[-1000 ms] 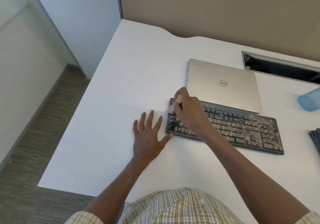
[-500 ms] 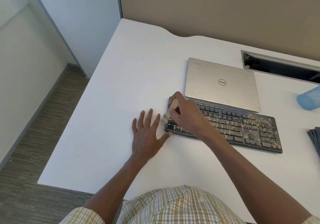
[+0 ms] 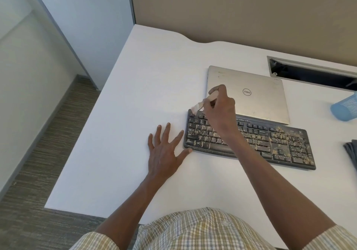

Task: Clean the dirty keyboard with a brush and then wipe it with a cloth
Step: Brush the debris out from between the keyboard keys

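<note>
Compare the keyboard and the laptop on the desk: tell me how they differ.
The keyboard is black; the laptop is silver. The keyboard is strewn with tan crumbs; the laptop's shut lid looks mostly clean. The right hand works a brush at the keyboard's far left corner, while the laptop lies untouched behind it. Both lie flat on the white desk.

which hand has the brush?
The right hand: its fingers grip the brush over the far-left corner of the keyboard. The left hand lies flat on the desk, holding nothing.
</note>
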